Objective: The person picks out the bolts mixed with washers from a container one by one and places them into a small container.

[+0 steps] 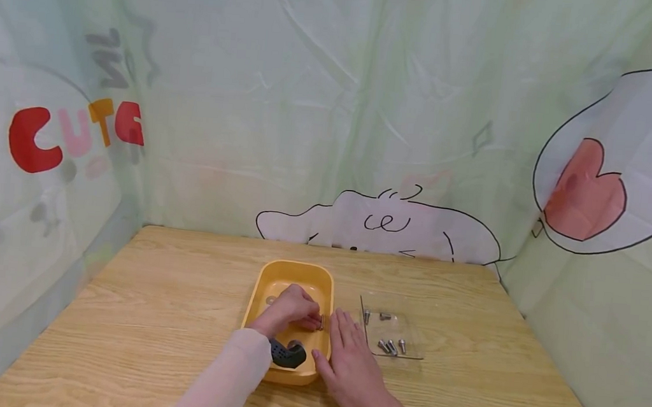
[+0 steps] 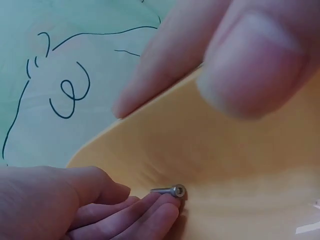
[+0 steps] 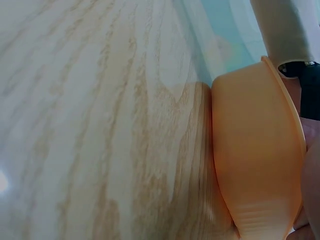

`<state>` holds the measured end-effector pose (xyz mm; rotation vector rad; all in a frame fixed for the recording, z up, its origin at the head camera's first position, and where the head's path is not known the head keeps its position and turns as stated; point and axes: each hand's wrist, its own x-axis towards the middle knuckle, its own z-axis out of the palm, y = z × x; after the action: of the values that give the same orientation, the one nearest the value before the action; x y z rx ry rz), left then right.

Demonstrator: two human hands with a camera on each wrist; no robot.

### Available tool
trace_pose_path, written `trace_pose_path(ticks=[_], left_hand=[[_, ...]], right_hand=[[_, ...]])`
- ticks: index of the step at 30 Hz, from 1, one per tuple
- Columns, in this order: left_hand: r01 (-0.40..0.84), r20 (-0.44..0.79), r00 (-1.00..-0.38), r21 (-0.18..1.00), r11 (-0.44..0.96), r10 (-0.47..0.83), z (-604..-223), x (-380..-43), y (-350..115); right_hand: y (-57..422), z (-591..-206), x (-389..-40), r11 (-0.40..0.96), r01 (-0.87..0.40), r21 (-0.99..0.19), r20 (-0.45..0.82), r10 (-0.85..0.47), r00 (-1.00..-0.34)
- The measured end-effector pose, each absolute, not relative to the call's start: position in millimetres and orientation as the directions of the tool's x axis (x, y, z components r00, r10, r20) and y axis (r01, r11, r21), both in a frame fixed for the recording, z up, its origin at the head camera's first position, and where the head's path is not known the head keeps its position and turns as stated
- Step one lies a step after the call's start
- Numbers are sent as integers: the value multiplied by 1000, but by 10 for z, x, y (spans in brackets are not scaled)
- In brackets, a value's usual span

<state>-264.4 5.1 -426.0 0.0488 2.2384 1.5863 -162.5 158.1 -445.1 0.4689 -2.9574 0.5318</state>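
My left hand (image 1: 295,306) reaches down into the yellow tray (image 1: 325,274). Its fingertips touch a small socket-head screw (image 2: 177,190) by the tray's right wall. In the left wrist view the left thumb (image 2: 117,191) stands a little apart from the screw. On the tray's right side, my right hand (image 1: 354,372) holds the wall, fingers straight along the outside and thumb (image 2: 250,70) over the inner side. The right wrist view mostly shows the tray's outer wall (image 3: 255,145).
To the right lies a clear plate (image 1: 415,338) with several screws (image 1: 389,346) on it. A small round grey piece (image 1: 270,300) is in the tray. A dark wrist strap (image 1: 289,356) sits over the tray's near part. A printed curtain (image 1: 240,126) borders the wooden table (image 1: 138,323).
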Motion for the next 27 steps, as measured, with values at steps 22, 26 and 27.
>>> trace_pose_path(ticks=[22,26,27], left_hand=[[-157,-269,-927,911,380,262,-4223,-2619,110],[-168,-276,-928,910,380,251,-4230,-2610,119],[-172,-279,-927,910,377,249,-4227,-2607,120]], right_hand=[[1571,-4429,-1617,894,-292,-339,121,-267,-956],[1580,-4441,-1615,893,-296,-339,121,-271,-955],[1584,-4443,-1615,893,-297,-338,122,-272,-955]])
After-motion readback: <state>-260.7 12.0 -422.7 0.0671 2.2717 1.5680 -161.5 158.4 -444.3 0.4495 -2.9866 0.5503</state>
